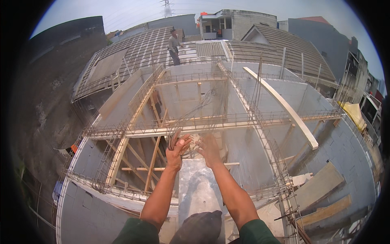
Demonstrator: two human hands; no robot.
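Held in the left hand as a looped bundle of thin, brownish wire, bent into tight, dark curves at the upper left of the fingers. Fans out upward and rightward in long, loose, bowed strands, faint and partly blurred. Sags in finer loops just right of the fingers, with ends too indistinct to trace.

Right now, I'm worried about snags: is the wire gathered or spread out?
Partly spread: the wire bunches in curves at the left hand, but thin, blurred strands fan out beyond.
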